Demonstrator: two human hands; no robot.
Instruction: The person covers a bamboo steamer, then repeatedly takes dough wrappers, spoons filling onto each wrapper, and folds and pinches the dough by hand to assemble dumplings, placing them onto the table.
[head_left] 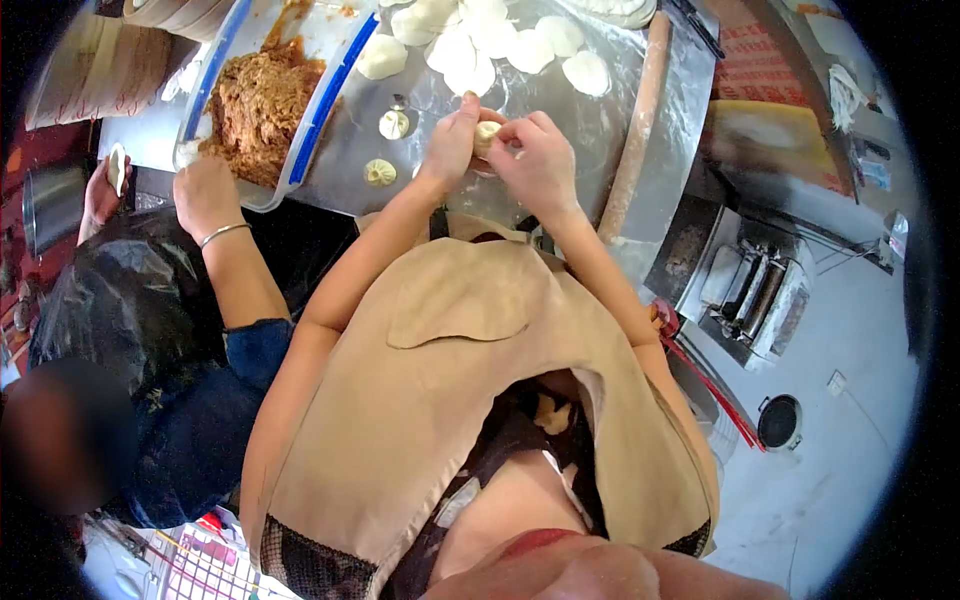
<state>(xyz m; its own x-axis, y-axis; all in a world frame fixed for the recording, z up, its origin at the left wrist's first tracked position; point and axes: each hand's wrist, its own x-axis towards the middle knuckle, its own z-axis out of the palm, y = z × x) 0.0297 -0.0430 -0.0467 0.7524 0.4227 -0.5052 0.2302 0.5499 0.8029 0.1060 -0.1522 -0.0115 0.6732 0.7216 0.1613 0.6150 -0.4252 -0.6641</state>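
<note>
My left hand (455,145) curls round a small dough bun (486,136), thumb extended along its far side. Against the same bun, my right hand (538,165) pinches the edge with its fingertips. Part of the bun is hidden by my fingers. Just left of my hands, pleated buns (380,172) sit on the metal table (590,130). Flat round dough wrappers (468,72) lie dusted with flour beyond my hands, some overlapping.
A clear tub with a blue rim (336,88) holds brown filling (258,112). At its near end is a co-worker's hand (208,195); their other hand holds a wrapper (118,170). A long rolling pin (637,125) lies right. Bamboo steamers (100,70) stand far left.
</note>
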